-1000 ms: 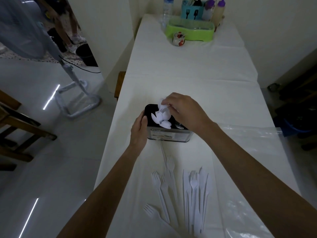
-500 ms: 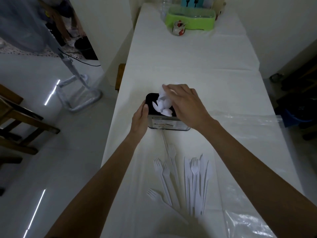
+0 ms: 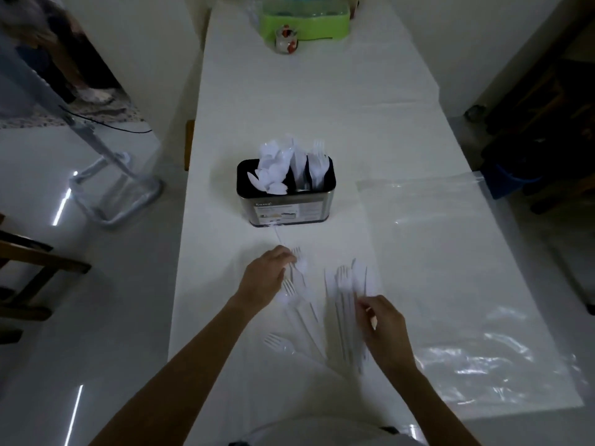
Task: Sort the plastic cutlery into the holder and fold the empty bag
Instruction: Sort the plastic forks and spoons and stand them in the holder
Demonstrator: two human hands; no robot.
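The black cutlery holder (image 3: 286, 209) stands mid-table with white spoons (image 3: 273, 170) in its left compartment and knives and forks (image 3: 317, 169) further right. Loose white forks (image 3: 297, 304) and a bundle of knives and forks (image 3: 346, 304) lie on the cloth in front of me. My left hand (image 3: 265, 281) has its fingers curled onto a fork (image 3: 296, 252) at the far left of the pile. My right hand (image 3: 383, 326) hovers with bent fingers at the bundle's right edge; blur hides whether it pinches anything. The clear empty bag (image 3: 450, 268) lies flat to the right.
A green tray (image 3: 306, 22) and a small jar (image 3: 286, 40) stand at the table's far end. The table edge (image 3: 183, 252) drops to a tiled floor on the left, where a metal stand (image 3: 109, 188) and a wooden chair (image 3: 29, 262) stand.
Both hands left the holder and came back toward me to the loose cutlery. The spoons that my right hand held now stand in the holder's left compartment.
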